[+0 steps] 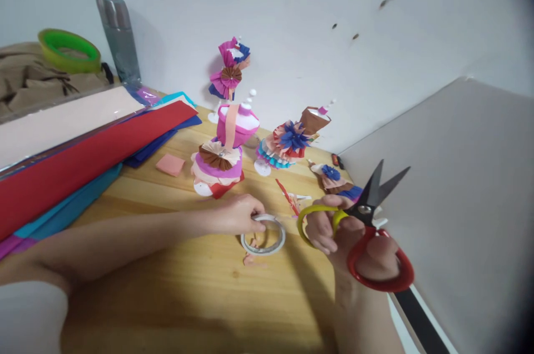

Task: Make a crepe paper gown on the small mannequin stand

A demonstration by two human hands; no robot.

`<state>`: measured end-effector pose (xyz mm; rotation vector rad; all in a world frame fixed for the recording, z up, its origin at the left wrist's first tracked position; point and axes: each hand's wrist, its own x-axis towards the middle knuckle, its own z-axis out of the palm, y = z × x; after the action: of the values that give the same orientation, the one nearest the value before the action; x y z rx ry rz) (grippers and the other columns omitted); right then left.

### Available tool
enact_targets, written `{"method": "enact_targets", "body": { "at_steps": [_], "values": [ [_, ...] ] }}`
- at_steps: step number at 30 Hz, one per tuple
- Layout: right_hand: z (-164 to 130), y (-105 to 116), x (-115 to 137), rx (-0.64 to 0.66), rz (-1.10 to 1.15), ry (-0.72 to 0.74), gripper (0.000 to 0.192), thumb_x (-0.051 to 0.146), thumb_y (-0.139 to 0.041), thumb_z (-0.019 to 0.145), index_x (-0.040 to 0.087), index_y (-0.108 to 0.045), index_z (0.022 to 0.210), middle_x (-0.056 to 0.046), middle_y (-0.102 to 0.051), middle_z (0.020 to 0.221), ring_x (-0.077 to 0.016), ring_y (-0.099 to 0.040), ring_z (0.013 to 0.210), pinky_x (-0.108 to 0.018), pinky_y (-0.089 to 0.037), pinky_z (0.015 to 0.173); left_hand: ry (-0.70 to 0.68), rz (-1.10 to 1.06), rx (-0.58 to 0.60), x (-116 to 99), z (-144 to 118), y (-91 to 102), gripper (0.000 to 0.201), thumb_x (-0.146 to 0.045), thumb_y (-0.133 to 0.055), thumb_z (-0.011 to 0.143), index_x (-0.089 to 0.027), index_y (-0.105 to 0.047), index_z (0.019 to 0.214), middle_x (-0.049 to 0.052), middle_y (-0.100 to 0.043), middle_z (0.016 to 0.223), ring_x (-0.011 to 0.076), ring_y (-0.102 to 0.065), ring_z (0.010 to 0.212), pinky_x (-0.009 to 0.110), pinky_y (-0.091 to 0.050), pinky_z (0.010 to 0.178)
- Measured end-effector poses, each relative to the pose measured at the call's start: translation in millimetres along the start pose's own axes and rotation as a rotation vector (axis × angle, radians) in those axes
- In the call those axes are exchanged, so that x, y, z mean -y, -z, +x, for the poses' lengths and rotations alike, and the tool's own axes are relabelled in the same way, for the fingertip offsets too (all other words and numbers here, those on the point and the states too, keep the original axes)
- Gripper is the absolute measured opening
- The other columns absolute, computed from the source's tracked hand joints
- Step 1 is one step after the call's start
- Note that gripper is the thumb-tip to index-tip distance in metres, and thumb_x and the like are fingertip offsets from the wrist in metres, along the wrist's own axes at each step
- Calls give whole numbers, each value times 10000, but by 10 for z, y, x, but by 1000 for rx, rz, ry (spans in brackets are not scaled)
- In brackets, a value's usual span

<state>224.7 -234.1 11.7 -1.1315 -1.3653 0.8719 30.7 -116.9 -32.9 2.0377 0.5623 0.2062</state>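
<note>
My left hand [244, 214] pinches the rim of a roll of white tape [278, 244], held at the middle of the wooden table. In my right hand [329, 231] is a pair of scissors [365, 209] with one yellow and one red handle loop; the dark blades are spread and point up and away. Beyond the tape stands a small dress form [238, 123] in pink, peach and brown folded paper. Right of it, another dress form [287, 139] leans, with a blue paper flower. A third dress form [228, 67], in magenta and blue, is by the wall.
Long folded sheets of red paper [95, 151] and other colours lie on the left. Behind them are a green-yellow tape roll [69, 49] and a grey bottle [120, 37]. A peach paper square [170, 165] and paper scraps [249, 259] lie on the table [187, 287].
</note>
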Motion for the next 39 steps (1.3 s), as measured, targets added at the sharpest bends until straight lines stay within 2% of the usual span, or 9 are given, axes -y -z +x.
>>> {"method": "enact_targets", "body": {
  "at_steps": [5, 10, 14, 17, 19, 25, 28, 32, 39],
  "values": [
    [35, 150, 17, -113, 97, -23, 591, 785, -387, 792, 345, -648, 1089, 35, -340, 621, -86, -175, 414, -238, -186, 355, 32, -125, 36, 76, -2, 43, 159, -254, -621, 723, -131, -677, 806, -7, -664, 709, 109, -551, 630, 190, -352, 513],
    [85, 278, -25, -138, 329, -104, 518, 722, -596, 726, 300, -679, 1015, 43, -345, 632, -67, -198, 428, -214, -195, 349, 20, -300, 9, 73, 8, 10, 136, -247, -642, 711, -123, -674, 755, 7, -687, 708, 93, -521, 616, 184, -323, 514],
    [119, 402, -89, -165, 372, -114, 479, 703, -635, 711, 295, -685, 957, 46, -347, 628, -65, -231, 435, -208, -209, 366, 3, -318, -16, 22, -26, 45, 177, -266, -621, 750, -106, -693, 767, 1, -638, 670, 81, -448, 572, 198, -260, 483],
    [136, 465, -122, -206, 322, -79, 365, 636, -685, 708, 294, -676, 834, 30, -410, 632, -75, -269, 443, -217, -193, 378, -16, -267, -10, -29, -48, 102, 263, -312, -566, 811, -92, -708, 777, -19, -554, 606, 75, -389, 539, 211, -234, 478],
    [141, 456, -146, -262, 230, -77, 308, 534, -742, 698, 295, -664, 875, 14, -506, 664, -88, -319, 455, -232, -223, 394, -26, -246, -28, -42, -47, 122, 296, -304, -519, 842, -89, -714, 784, -18, -538, 608, 78, -400, 550, 211, -246, 490],
    [164, 285, -310, -226, 20, -258, 445, 337, -832, 654, 254, -608, 1030, -53, -714, 852, -155, -584, 599, -264, -385, 492, -50, -215, -105, 21, -8, 94, 266, -303, -530, 839, -101, -694, 785, -46, -452, 574, 80, -374, 547, 207, -248, 485],
    [204, 220, -418, -156, 37, -364, 473, 339, -853, 620, 232, -604, 1007, -46, -711, 812, -165, -621, 623, -252, -414, 499, -58, -203, -100, 16, -12, 97, 277, -316, -533, 842, -99, -694, 780, -47, -442, 564, 79, -365, 538, 211, -236, 477],
    [262, 159, -509, -127, 78, -313, 496, 291, -873, 573, 229, -622, 996, 12, -651, 716, -142, -620, 604, -246, -459, 523, -53, -197, -73, -40, -34, 122, 262, -285, -530, 837, -98, -701, 767, -45, -464, 564, 70, -361, 529, 202, -231, 471],
    [229, 219, -395, -322, -123, -154, 464, 241, -863, 574, 231, -640, 981, 50, -574, 648, -116, -582, 573, -234, -499, 508, -5, -212, -119, 5, -2, 109, 304, -342, -540, 843, -129, -712, 710, -10, -602, 592, 66, -393, 495, 206, -236, 465]
  ]
}}
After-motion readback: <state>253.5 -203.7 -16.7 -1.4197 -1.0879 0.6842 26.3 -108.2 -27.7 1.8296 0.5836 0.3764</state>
